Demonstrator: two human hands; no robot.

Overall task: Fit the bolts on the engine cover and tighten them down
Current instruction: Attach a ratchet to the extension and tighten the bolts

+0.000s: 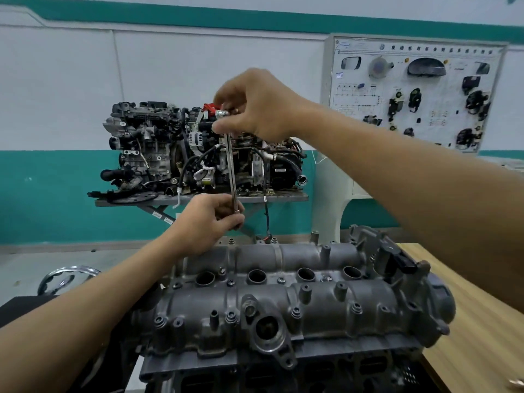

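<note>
The grey cast engine cover (pixel 283 302) lies across the lower middle, with several bolts (pixel 231 316) seated along its front flange and centre row. A long slim metal extension bar (pixel 230 165) stands nearly upright above the cover's far left edge. My right hand (pixel 255 106) grips the bar's top end, where a short chrome piece sticks out to the left. My left hand (pixel 211 219) pinches the bar's lower end just above the cover; the tip is hidden behind my fingers.
A complete display engine (pixel 198 148) sits on a metal stand behind. A white training board with car parts (pixel 414 92) stands at the right. A wooden tabletop (pixel 482 336) lies to the right of the cover, a chrome ring (pixel 65 279) at the left.
</note>
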